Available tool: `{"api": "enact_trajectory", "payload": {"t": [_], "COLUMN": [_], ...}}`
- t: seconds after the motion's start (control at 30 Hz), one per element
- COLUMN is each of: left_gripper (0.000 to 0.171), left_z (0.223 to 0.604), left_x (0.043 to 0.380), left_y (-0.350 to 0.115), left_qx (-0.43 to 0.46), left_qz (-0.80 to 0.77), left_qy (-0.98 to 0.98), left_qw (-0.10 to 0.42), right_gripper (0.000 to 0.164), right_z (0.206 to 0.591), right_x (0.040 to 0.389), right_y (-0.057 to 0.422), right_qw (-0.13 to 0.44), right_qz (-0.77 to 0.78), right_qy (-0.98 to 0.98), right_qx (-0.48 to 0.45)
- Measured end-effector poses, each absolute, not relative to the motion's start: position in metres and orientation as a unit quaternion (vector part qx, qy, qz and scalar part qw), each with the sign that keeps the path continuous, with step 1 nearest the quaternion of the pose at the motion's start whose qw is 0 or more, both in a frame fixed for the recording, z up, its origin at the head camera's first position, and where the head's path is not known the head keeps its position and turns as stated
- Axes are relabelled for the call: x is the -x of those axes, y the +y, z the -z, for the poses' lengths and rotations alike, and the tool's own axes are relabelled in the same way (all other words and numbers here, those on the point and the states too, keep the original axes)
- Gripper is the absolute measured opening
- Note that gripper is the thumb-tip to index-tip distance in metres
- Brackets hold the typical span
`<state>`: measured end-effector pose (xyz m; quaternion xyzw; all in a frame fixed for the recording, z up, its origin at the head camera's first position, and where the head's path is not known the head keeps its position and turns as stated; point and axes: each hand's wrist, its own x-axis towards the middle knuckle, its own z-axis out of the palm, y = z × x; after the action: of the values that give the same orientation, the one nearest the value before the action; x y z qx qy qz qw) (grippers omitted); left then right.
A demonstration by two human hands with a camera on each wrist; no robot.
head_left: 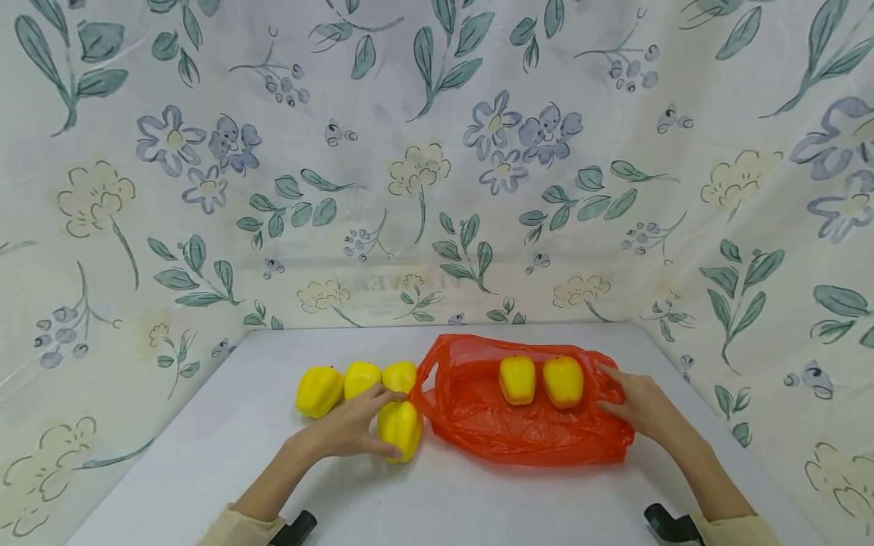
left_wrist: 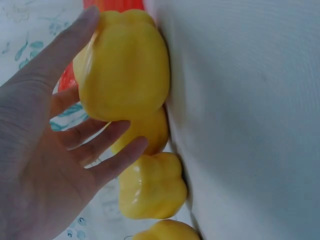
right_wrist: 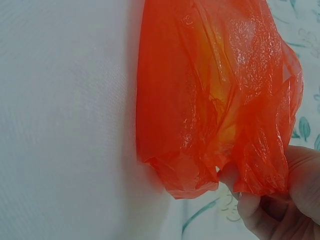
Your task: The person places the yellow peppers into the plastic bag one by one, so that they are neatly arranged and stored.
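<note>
A yellow bell pepper point(head_left: 401, 432) lies on the table just left of the red plastic bag point(head_left: 519, 440). My left hand point(head_left: 344, 432) is spread around it, thumb along the near side and index finger reaching to its far side. In the left wrist view, the other fingers extend loosely below this pepper point(left_wrist: 125, 65). My right hand point(head_left: 642, 402) pinches the bag's right end between thumb and fingers. Two yellow peppers, one left point(head_left: 517, 379) and one right point(head_left: 564, 382), sit in the bag; yellow shows through its film point(right_wrist: 187, 100) in the right wrist view.
Several more yellow peppers stand in a row behind my left hand, including the leftmost one point(head_left: 319, 390) and the middle one point(head_left: 362, 377). One bag handle point(head_left: 426, 379) points toward them. A floral curtain point(head_left: 437, 189) surrounds the white table point(head_left: 478, 504).
</note>
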<state>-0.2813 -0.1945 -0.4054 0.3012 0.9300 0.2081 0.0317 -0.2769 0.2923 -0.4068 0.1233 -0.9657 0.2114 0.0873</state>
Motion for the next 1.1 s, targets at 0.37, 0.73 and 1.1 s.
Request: {"api": "enact_trajectory", "payload": {"t": [0.37,0.73,1.1], "left_gripper": [0.092,0.085,0.086], "left_z": [0.407,0.417,0.416], "left_x": [0.279,0.281,0.28], "left_y": [-0.193,-0.188,-0.191], "left_qx": [-0.283,-0.305,-0.312], "left_qz": [-0.168,-0.149,-0.148], "left_qy": [0.943,0.941,0.938], "left_qw": [0.048,0.013,0.027], "right_gripper": [0.068,0.068,0.069], "right_z": [0.408,0.408,0.406], "right_x": [0.278,0.277,0.278], "right_y": [0.291,0.291,0.29], "right_qw": [0.083,0.085,0.072], "right_qz": [-0.211,-0.205,-0.207], "right_qy": [-0.967,-0.967,-0.969], "right_qx": [-0.121,-0.122,-0.114]}}
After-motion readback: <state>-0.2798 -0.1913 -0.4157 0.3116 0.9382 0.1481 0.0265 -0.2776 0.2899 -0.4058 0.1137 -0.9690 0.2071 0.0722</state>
